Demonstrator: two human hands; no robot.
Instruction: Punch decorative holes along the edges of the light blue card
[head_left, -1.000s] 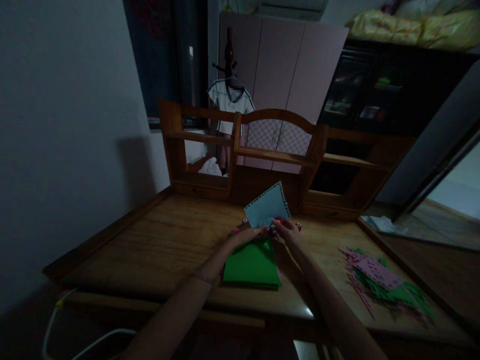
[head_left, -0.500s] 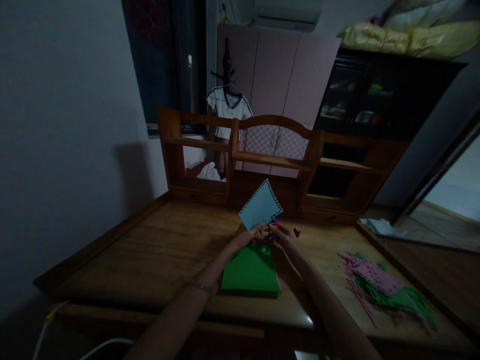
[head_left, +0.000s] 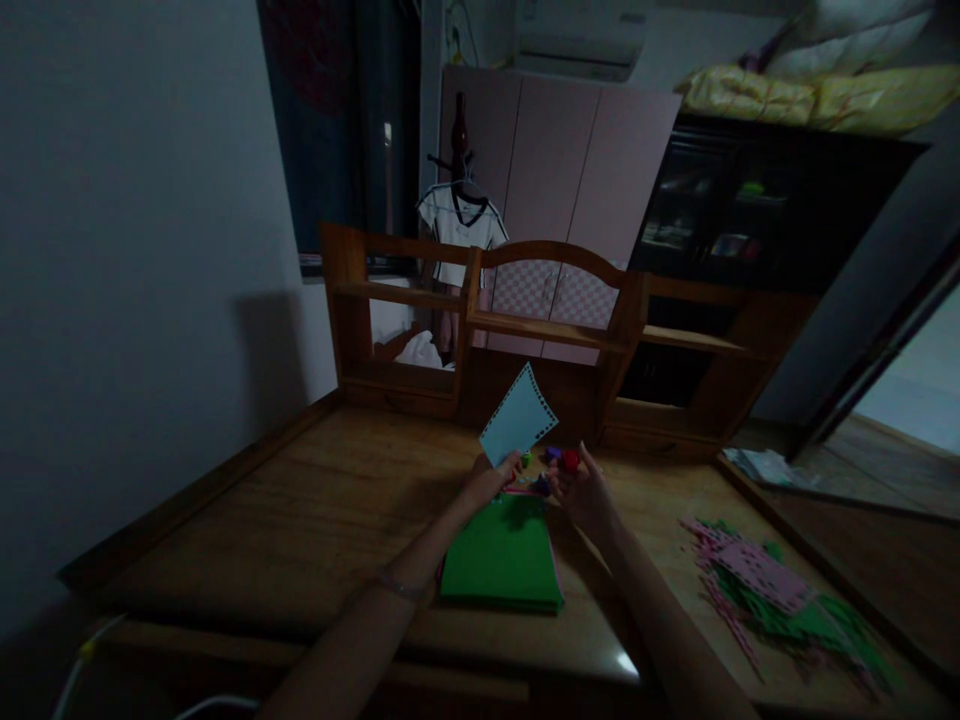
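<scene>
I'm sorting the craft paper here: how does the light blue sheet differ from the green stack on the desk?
The light blue sheet is a single piece held up, tilted, in the left hand; the green stack lies flat on the desk. The blue sheet has a punched, notched edge; the green stack's edges look plain. The blue sheet looks smaller than the green stack. Both are coloured, roughly rectangular paper.

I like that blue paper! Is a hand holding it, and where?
Yes: the left hand pinches the light blue sheet at its bottom corner.
</scene>
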